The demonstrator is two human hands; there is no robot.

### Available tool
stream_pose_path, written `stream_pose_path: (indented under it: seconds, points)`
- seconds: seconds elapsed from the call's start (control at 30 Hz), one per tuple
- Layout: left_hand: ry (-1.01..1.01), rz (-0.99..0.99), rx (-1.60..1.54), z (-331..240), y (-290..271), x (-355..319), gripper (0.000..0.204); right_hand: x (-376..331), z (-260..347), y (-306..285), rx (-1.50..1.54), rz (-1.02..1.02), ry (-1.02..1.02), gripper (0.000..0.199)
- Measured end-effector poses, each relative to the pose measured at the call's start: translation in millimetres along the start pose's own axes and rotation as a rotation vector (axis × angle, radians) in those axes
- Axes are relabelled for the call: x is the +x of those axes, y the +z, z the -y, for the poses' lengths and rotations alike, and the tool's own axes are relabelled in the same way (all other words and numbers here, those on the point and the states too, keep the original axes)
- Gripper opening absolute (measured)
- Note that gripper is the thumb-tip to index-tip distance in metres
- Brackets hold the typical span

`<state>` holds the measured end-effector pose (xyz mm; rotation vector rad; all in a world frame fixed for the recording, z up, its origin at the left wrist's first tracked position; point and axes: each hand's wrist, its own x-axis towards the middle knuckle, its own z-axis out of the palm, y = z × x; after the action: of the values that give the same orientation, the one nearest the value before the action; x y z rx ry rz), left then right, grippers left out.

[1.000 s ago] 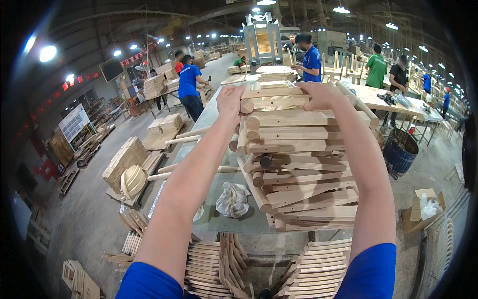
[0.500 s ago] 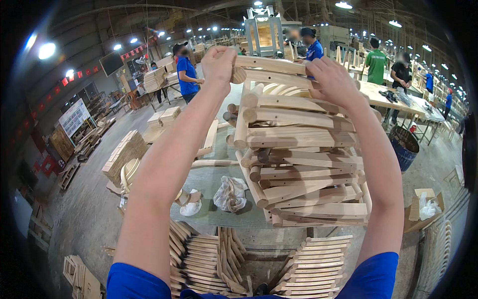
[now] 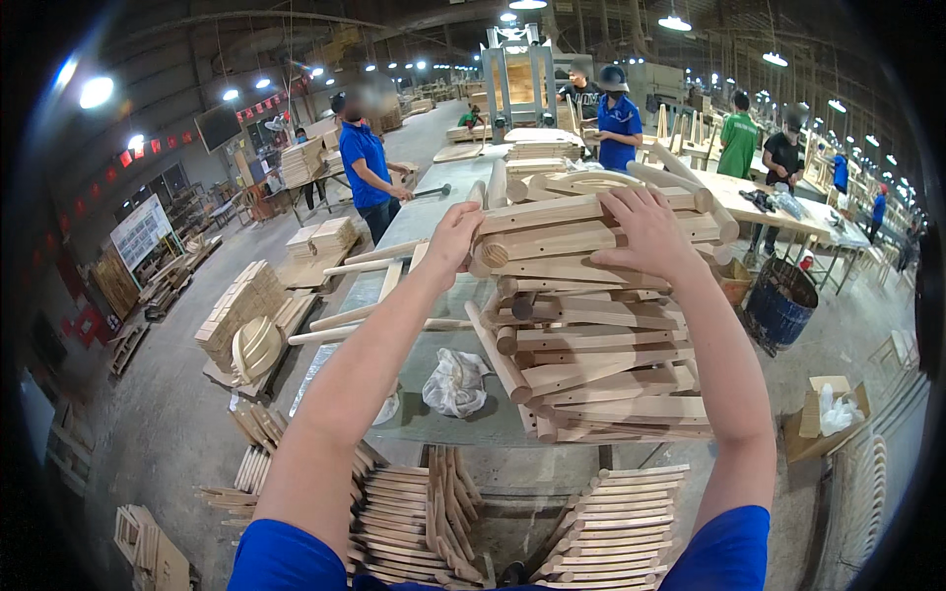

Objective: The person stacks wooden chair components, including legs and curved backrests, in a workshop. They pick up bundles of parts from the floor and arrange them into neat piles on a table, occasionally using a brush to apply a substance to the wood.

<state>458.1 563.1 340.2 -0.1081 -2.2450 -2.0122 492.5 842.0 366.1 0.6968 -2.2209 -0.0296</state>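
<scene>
A pale wooden frame of round posts and slightly curved rails [image 3: 547, 213] lies on top of a tall stack of similar wooden frames [image 3: 601, 340]. My left hand [image 3: 456, 239] is closed round its left end, by the round post. Farther right, my right hand [image 3: 645, 231] lies across the rails, its fingers over the upper rail and thumb on the lower one; what is under the palm is hidden. A crumpled white cloth [image 3: 456, 382] sits on the table left of the stack.
The grey-green table [image 3: 419, 419] also bears loose wooden legs [image 3: 345, 320] and a hammer [image 3: 434, 190]. Below it stand stacks of curved slats [image 3: 626, 517]. A blue drum [image 3: 781, 300] and cardboard box [image 3: 826, 419] are at right. A co-worker in blue [image 3: 367, 165] stands at left.
Both hands have come down and nearer with the wooden frame, from raised above the stack to resting on it. The right hand has moved farther over the rails. My view has shifted slightly.
</scene>
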Motion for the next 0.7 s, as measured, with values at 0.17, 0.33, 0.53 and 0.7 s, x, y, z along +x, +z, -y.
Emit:
stream_pose_path:
  seconds: [0.17, 0.33, 0.53, 0.7]
  points:
    - [-0.016, 0.018, -0.014, -9, -5, -4, 0.04, 25, 2, -5, 0.071, 0.224, 0.153, 0.064]
    - [-0.021, -0.003, -0.092, -14, -21, -4, 0.044, 36, 14, -3, 0.063, 0.165, 0.159, 0.056]
    - [-0.058, 0.013, -0.185, -7, -48, -28, 0.055, 37, 31, -12, 0.01, 0.109, 0.183, 0.053]
    - [-0.11, 0.287, -0.313, 70, -118, -111, 0.047, -25, 141, -23, 0.242, -0.301, -0.017, 0.033]
